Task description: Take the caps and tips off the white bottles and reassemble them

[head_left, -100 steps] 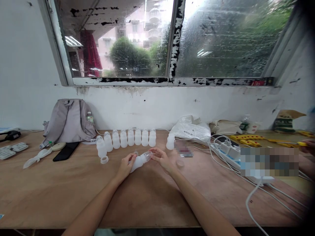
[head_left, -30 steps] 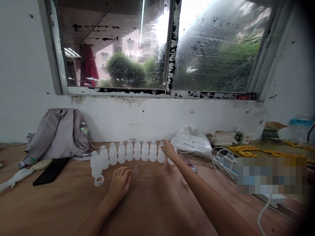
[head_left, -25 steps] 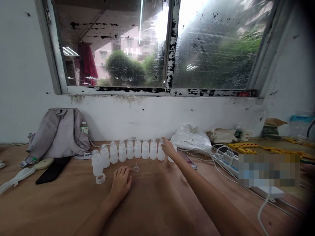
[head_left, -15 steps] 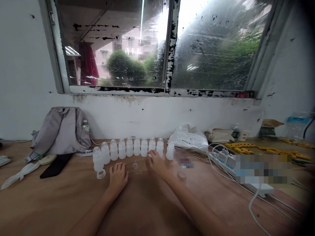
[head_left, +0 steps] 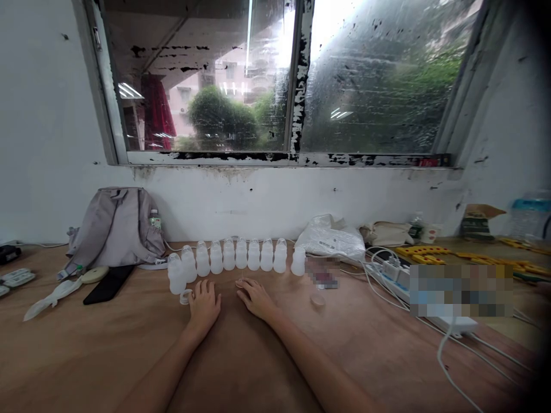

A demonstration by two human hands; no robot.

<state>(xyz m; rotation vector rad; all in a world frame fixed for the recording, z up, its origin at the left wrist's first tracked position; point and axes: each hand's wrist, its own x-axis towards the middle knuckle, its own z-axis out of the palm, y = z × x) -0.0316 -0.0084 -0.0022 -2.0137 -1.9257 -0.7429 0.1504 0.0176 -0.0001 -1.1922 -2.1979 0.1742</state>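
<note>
My left hand (head_left: 205, 307) rests on the table with its fingers stretched out and a little apart. Its outer fingers are beside a white screw ring (head_left: 186, 296) and may touch it. My right hand (head_left: 257, 299) has its fingertips on a small clear bottle nipple (head_left: 241, 280), which they mostly cover. Behind both hands, frosted white baby bottles (head_left: 216, 258) stand upright in a curved row, most under clear domed caps. The leftmost bottle (head_left: 177, 275) stands nearest the ring. Apart on the right is a bottle (head_left: 298, 261) with no dome visible.
A round pinkish lid (head_left: 317, 300) lies right of my right hand. A phone (head_left: 108, 285) and a grey backpack (head_left: 118, 229) are on the left. A plastic bag (head_left: 331, 240) sits behind, and a power strip (head_left: 451, 324) with white cables runs along the right.
My right hand has come down and left from the bottle row onto the nipple. My left hand has shifted slightly left, up to the ring. The view has moved a little.
</note>
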